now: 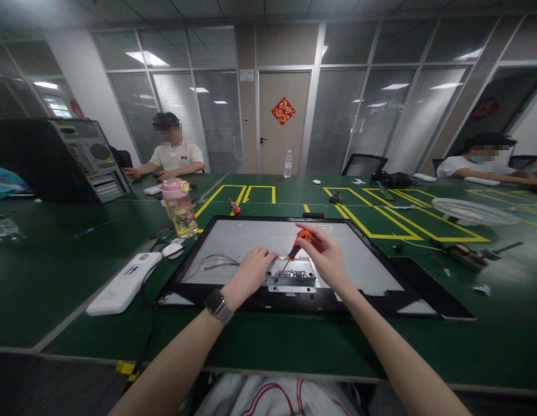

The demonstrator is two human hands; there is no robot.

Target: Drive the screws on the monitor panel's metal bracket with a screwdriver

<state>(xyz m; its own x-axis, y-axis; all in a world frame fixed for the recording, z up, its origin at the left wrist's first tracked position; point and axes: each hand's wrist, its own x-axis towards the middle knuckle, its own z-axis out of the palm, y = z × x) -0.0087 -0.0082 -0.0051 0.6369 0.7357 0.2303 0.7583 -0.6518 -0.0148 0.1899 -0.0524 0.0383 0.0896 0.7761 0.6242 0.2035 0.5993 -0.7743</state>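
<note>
A flat display panel with a black frame and grey back lies in front of me. Near its front edge is a metal bracket. My right hand is closed on the orange-and-black handle of a screwdriver. The screwdriver tilts, its shaft reaching down to the left part of the bracket; the exact tip contact is too small to tell. My left hand lies on the panel at the bracket's left side, fingers stretched out. Thin wires run over the panel left of that hand.
Left of the panel are a pink-lidded bottle and a white power strip-like device. Beyond it lies another red screwdriver. A computer case stands at far left. A black slab lies at right. Two people sit across the table.
</note>
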